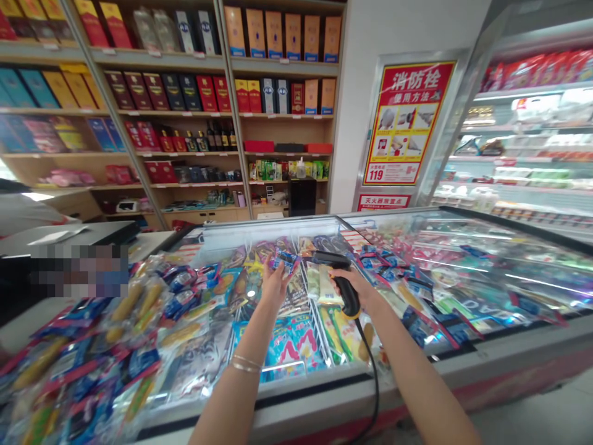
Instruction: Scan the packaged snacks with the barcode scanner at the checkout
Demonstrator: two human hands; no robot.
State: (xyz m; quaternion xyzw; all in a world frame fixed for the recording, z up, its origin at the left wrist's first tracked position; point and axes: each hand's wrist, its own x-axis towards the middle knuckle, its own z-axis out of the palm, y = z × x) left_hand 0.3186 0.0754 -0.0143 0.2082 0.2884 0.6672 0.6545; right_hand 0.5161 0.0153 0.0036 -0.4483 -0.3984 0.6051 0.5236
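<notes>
My left hand (pixel 275 283) is closed on a small blue-and-pink snack packet (pixel 286 259), held up over the glass-topped freezer. My right hand (pixel 353 287) grips a black handheld barcode scanner (pixel 346 293) with yellow trim, its head turned left toward the packet. A black cable (pixel 372 371) hangs from the scanner handle past the freezer's front edge. Beneath my hands, blue and pink packs (pixel 291 346) lie in wire baskets, with green-and-yellow packs (pixel 337 330) to their right.
Several clear-wrapped food packets (pixel 139 309) are heaped left on the freezer, and more blue packets (pixel 417 284) lie on the right. Shelves of boxed goods (pixel 180 96) line the back wall. A red notice (pixel 407 123) hangs beside a refrigerated display (pixel 532 136). Someone's sleeve (pixel 28 213) shows far left.
</notes>
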